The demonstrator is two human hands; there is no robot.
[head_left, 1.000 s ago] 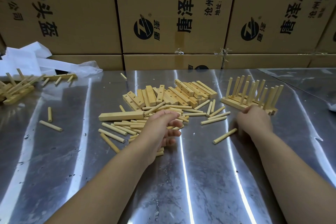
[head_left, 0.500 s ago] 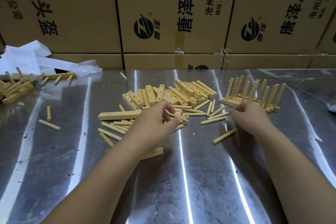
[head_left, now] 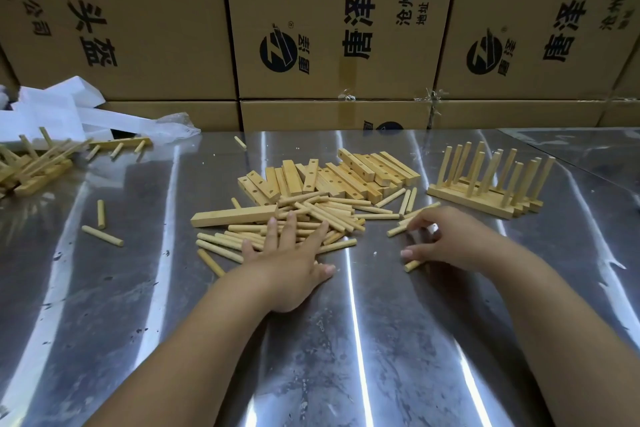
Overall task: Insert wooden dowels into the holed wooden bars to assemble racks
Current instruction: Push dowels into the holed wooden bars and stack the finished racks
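A heap of loose wooden dowels lies mid-table, with a pile of short holed bars just behind it. One long bar lies at the heap's left. My left hand rests flat on the dowels with its fingers spread. My right hand hovers arched over a few stray dowels to the right, fingertips touching the table, holding nothing. Assembled racks with upright dowels stand at the right, just beyond my right hand.
More assembled racks are heaped at the far left, beside white plastic bags. Two stray dowels lie left of centre. Cardboard boxes wall off the back of the steel table.
My left hand uncurled and spread flat onto the dowel heap. My right hand drew back from the racks and came down over the stray dowels nearer to me.
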